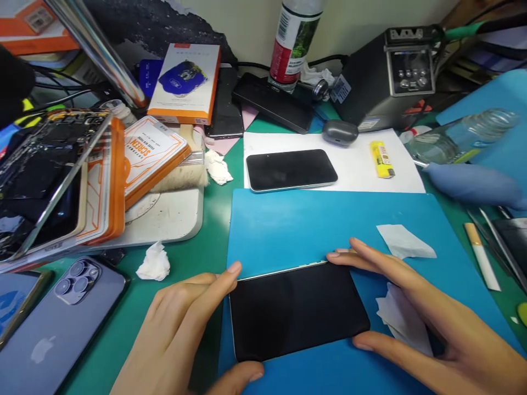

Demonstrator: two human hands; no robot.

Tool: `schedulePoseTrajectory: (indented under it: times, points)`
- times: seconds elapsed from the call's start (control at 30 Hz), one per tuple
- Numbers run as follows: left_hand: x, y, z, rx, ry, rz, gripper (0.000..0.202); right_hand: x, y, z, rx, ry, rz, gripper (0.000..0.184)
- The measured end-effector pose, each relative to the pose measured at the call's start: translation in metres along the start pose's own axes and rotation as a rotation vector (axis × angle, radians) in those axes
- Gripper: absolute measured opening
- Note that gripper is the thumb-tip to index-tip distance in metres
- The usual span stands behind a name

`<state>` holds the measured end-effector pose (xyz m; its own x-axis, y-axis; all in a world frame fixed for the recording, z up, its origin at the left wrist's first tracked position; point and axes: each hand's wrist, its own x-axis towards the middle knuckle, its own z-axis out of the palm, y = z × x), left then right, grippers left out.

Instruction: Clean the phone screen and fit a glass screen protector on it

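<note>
A smartphone with a dark, blank screen lies face up and slightly turned on the blue mat. My left hand grips its left end, thumb at the near corner and fingers at the far one. At the right end, my right hand spans the phone, fingertips on the far edge and thumb on the near corner. Crumpled white tissue lies partly behind my right hand, and a flat white scrap rests beyond it. Another black-screened phone lies on white paper further back.
On the left are a purple phone, stacked orange-edged boxes, an opened device and a brush. A spray can and black station stand behind. Rightward lie a lighter, glass bottle, blue bulb blower and cigarette.
</note>
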<state>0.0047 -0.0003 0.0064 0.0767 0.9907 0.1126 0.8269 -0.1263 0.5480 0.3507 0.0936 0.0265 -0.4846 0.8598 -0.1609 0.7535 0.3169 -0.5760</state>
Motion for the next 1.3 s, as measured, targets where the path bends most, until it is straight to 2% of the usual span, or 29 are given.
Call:
schedulePoseTrajectory:
  times: [0.2,0.47,0.7,0.97,1.3]
  points:
    - [0.001,-0.002,-0.003,-0.007,-0.018,0.024,0.069,0.006,-0.013,-0.004,0.076,-0.014,-0.006,0.087]
    - [0.003,0.007,-0.007,-0.026,-0.047,-0.026,0.058,0.008,-0.01,-0.001,0.082,0.006,-0.018,0.087]
    - [0.001,0.006,-0.01,-0.025,-0.087,-0.054,0.064,0.009,-0.015,-0.001,0.075,0.037,-0.056,0.083]
    - [0.0,0.002,-0.007,0.0,-0.063,-0.014,0.062,0.01,-0.021,-0.003,0.089,0.027,-0.064,0.079]
    - [0.0,-0.003,-0.002,0.029,-0.021,0.033,0.067,0.006,-0.016,-0.003,0.088,-0.019,-0.065,0.082]
